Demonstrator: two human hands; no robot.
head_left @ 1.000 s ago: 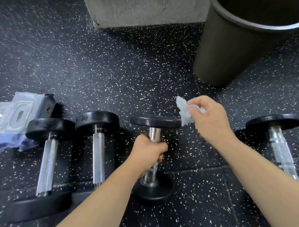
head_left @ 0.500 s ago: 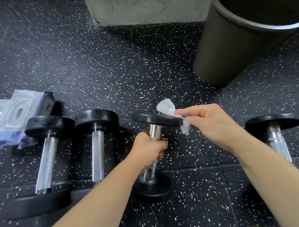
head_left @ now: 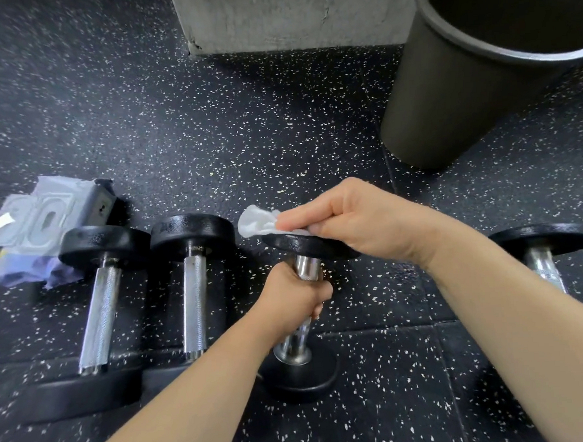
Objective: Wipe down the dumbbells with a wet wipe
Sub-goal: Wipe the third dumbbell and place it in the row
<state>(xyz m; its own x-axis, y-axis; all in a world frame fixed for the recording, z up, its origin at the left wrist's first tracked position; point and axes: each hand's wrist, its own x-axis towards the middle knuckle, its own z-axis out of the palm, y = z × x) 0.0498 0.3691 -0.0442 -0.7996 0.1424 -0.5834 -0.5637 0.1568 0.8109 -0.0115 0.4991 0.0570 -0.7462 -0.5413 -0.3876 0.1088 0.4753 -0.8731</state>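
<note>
**Wipe on the top plate**

My right hand pinches a crumpled white wet wipe and presses it onto the top plate of the upright black-and-chrome dumbbell. My left hand is wrapped round its handle. A second dumbbell is just left, a third dumbbell beyond it, and a fourth dumbbell to the right. The grey wipe pack lies on the left and the black plastic bin stands far right.

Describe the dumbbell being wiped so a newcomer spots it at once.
Below-left of the black bin lies a row of four dumbbells. The wiped dumbbell is third from the left: alone in having the left hand round its handle and the right hand holding a wipe on its far plate.
</note>
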